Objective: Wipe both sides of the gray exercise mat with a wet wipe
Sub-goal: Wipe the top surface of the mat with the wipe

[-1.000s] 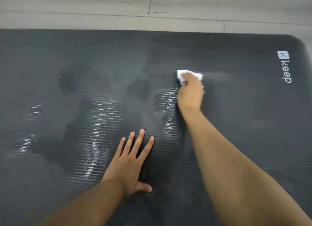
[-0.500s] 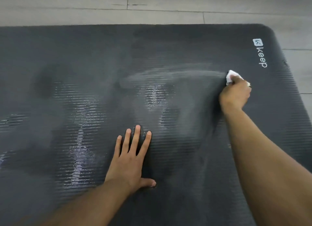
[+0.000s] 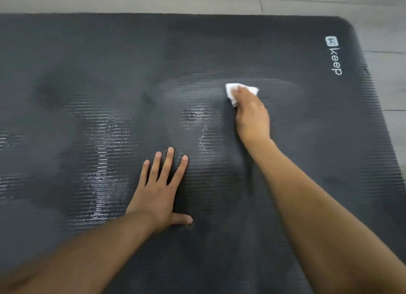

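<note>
The gray ribbed exercise mat (image 3: 87,58) lies flat on the floor and fills most of the view. A white "keep" logo (image 3: 335,56) marks its far right corner. My right hand (image 3: 252,115) presses a crumpled white wet wipe (image 3: 231,91) onto the mat, right of centre; its fingers cover most of the wipe. My left hand (image 3: 161,190) lies flat on the mat near me, fingers spread and straight. Wet shiny streaks (image 3: 103,153) show on the mat's left and middle.
Pale gray plank flooring (image 3: 219,1) runs beyond the mat's far edge and along its right side (image 3: 388,74). The mat's rounded far right corner is in view; its left and near edges run out of frame.
My right hand swept the wipe right toward the logo, then back left to right of centre, leaving a fresh damp band. My left hand stayed planted.
</note>
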### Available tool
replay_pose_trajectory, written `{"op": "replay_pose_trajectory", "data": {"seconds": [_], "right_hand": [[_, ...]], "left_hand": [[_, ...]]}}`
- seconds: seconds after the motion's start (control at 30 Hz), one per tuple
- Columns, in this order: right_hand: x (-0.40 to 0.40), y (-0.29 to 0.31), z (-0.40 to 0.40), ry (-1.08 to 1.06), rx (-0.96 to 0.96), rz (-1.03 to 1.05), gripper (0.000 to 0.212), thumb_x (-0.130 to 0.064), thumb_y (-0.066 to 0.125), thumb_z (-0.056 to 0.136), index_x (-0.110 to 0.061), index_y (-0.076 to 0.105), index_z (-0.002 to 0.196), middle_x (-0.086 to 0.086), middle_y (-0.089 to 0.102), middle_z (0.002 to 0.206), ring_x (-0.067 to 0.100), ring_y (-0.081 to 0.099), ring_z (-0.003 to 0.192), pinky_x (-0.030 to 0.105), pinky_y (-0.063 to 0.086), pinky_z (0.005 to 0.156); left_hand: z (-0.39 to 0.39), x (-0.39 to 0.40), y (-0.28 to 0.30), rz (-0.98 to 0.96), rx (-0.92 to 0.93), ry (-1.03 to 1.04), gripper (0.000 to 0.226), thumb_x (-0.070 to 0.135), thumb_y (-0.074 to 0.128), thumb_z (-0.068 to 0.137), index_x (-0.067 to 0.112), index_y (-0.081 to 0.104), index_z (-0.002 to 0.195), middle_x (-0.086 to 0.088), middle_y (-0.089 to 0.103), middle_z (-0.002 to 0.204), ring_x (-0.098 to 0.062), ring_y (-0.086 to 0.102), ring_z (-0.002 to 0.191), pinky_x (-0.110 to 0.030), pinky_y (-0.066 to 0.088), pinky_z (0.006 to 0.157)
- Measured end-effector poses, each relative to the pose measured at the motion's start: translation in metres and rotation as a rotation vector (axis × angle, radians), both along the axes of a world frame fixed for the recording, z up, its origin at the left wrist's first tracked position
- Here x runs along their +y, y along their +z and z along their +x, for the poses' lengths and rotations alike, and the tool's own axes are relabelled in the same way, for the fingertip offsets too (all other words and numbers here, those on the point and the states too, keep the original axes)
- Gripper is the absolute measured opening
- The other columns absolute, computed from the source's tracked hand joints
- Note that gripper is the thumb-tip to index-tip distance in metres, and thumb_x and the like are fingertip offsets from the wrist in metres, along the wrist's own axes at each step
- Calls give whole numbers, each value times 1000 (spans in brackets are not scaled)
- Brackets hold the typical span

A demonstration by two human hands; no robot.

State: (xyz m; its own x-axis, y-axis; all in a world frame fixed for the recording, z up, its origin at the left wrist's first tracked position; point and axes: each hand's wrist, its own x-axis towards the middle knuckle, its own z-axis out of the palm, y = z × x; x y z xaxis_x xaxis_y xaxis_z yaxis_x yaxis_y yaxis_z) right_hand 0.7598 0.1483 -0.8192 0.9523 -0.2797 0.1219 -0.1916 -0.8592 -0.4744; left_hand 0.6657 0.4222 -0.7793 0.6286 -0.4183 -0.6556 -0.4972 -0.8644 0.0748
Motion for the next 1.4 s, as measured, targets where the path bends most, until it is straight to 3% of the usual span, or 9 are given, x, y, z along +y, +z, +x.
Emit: {"op": "replay_pose_trajectory", "data": {"seconds": [0.2, 0.3, 0.4, 0.5, 0.7, 0.9, 1.0, 1.27, 1.4], "right_hand": [[-25, 8, -12, -547, 22, 116, 36, -6, 40, 92, -17, 61, 119, 3, 60, 127, 29, 56, 113, 31, 41, 87], [72, 12, -2, -233, 27, 236, 34, -3, 46, 89, -17, 63, 115, 6, 63, 114, 25, 59, 103, 26, 40, 77], [151, 3, -11, 206, 22, 147, 38, 3, 50, 84, -13, 67, 114, 5, 64, 121, 25, 57, 109, 33, 45, 92], [118, -2, -8, 308, -25, 63, 43, 2, 51, 85, -11, 66, 122, 7, 62, 130, 26, 55, 123, 35, 40, 105], [-39, 9, -60, -403, 31, 125, 34, -24, 40, 100, -29, 62, 126, -4, 61, 131, 21, 56, 118, 27, 39, 97], [-30, 15, -56, -447, 53, 120, 40, -3, 38, 91, -15, 61, 120, -1, 60, 130, 24, 52, 119, 22, 33, 91], [-6, 22, -52, -542, 84, 147, 31, -3, 39, 90, -11, 60, 111, 6, 63, 116, 31, 55, 106, 25, 33, 78], [149, 3, -48, 311, 36, 82, 41, 2, 47, 88, -9, 62, 125, 7, 59, 132, 27, 53, 122, 36, 40, 106], [41, 12, -72, 41, 93, -23, 38, -12, 43, 93, -20, 63, 124, -2, 58, 134, 23, 54, 120, 31, 39, 103]], "left_hand": [[0, 0, -1, 2, 11, 7, 143, 91, 57, 68, 31, -53, 138, -7, -61, 143, -34, -47, 140, -53, -18, 123], [0, -1, -1, 25, -15, 1, 143, 92, 55, 68, 28, -50, 141, -9, -59, 146, -36, -44, 142, -54, -15, 123], [0, -3, -2, 62, -13, -21, 141, 93, 52, 69, 25, -45, 145, -14, -57, 147, -39, -44, 142, -56, -14, 123], [0, -1, -3, 22, -21, 2, 143, 92, 55, 68, 28, -48, 143, -10, -57, 147, -36, -45, 142, -55, -15, 123], [-2, 5, -4, -101, -83, 32, 144, 94, 58, 63, 33, -43, 147, -5, -50, 154, -31, -37, 148, -52, -12, 125], [-55, 39, 4, -234, -194, -18, 112, 87, 47, 77, 36, -3, 163, -9, -6, 171, -38, 6, 157, -60, 15, 124], [-70, 58, 1, -145, -58, -88, 132, 93, 52, 66, 39, -31, 154, -4, -38, 163, -35, -27, 152, -65, -4, 122], [-74, 50, -3, -61, -123, -98, 140, 92, 56, 67, 33, -43, 147, -10, -48, 156, -40, -31, 150, -68, -7, 120], [-72, 50, 0, -85, -87, -60, 139, 90, 58, 67, 37, -44, 145, -5, -50, 155, -36, -35, 148, -66, -9, 120]]}}
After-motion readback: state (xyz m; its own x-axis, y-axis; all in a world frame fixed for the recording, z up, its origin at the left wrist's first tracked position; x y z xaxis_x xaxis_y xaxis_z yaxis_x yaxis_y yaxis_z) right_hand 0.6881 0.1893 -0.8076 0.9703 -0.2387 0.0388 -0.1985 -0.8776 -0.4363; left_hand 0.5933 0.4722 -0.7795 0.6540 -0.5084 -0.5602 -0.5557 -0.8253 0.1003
